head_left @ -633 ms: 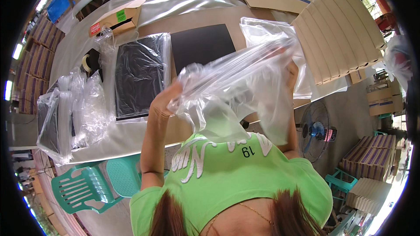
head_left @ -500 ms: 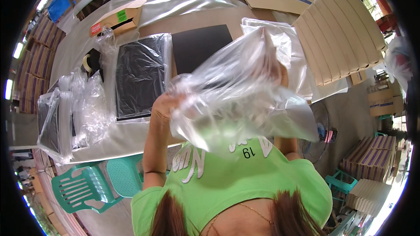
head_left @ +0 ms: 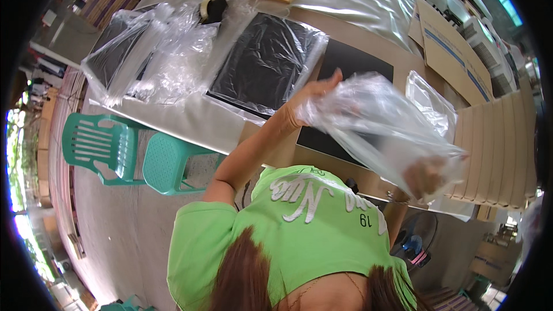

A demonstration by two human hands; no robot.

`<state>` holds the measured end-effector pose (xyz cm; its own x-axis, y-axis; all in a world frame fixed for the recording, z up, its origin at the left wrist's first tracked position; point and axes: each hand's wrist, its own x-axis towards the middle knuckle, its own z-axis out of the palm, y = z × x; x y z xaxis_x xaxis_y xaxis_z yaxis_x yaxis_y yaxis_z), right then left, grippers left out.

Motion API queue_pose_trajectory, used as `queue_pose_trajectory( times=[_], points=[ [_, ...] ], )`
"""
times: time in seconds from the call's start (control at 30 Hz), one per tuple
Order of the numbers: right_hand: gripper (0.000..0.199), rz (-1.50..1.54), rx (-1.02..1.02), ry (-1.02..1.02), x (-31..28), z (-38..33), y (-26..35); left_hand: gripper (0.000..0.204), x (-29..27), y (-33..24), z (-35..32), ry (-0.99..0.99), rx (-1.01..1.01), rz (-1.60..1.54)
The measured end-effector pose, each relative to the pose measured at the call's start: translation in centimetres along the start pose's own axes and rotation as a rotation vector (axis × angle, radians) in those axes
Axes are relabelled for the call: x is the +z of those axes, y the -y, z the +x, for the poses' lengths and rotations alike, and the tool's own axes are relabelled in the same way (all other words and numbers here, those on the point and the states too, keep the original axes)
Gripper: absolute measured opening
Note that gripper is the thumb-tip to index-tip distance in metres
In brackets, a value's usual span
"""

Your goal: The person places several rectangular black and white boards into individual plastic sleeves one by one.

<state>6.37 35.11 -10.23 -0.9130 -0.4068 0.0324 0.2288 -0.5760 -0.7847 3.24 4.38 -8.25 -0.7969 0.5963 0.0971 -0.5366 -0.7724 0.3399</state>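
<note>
While a clear plastic bag (head_left: pixel 377 118) hangs over a black sheet (head_left: pixel 360 60) on the white-covered tabletop (head_left: pixel 351 0), the tabletop's near edge runs past at six o'clock. A row of tan cardboard (head_left: pixel 498 150) bounds the room at three o'clock; the bag's lower end overlaps it in view, and whether they touch cannot be told. Between eleven and twelve, past the sheet, the tabletop stretches away; a wrapped black panel (head_left: pixel 262 60) lies at ten. The bag's long axis slants from ten to four o'clock; blur hides which end is its mouth. At the ten o'clock end, the left hand (head_left: pixel 308 97) has its thumb raised apart, its fingers hidden, its grip unclear. The right hand (head_left: pixel 426 175) shows blurred through the four o'clock end, its closure unreadable.
</note>
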Motion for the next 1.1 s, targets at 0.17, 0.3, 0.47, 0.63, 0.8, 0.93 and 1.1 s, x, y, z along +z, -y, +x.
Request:
queue_pose_trajectory(
  times=[0.17,0.3,0.47,0.63,0.8,0.93,1.1],
  points=[
    [0.05,0.369,-0.142,0.072,-1.9,1.2,3.0,0.041,-7.2,2.7,-2.7,0.268,0.099,0.641],
    [0.053,0.732,-0.146,0.355,-0.7,3.8,3.3,0.023,-9.5,3.4,-3.2,0.399,-0.039,-0.168],
    [0.041,0.914,-0.138,0.292,0.8,5.8,2.1,0.058,-7.8,2.2,-3.7,0.304,-0.047,-0.315],
    [0.052,0.668,0.158,0.225,1.4,4.1,1.9,0.034,-3.7,-1.5,-2.4,0.121,0.423,-0.266],
    [0.077,0.286,0.227,0.114,0.3,2.6,1.9,0.037,-6.0,-4.2,-4.9,0.208,0.257,-0.181],
    [0.075,-0.202,0.208,-0.184,-1.7,0.7,1.6,0.035,-5.8,-1.4,-6.8,-0.487,0.028,0.457],
    [0.05,-0.889,0.125,-0.409,-4.6,-2.0,-2.1,0.02,-8.9,4.5,-8.6,-0.754,-0.008,1.089]
  ],
)
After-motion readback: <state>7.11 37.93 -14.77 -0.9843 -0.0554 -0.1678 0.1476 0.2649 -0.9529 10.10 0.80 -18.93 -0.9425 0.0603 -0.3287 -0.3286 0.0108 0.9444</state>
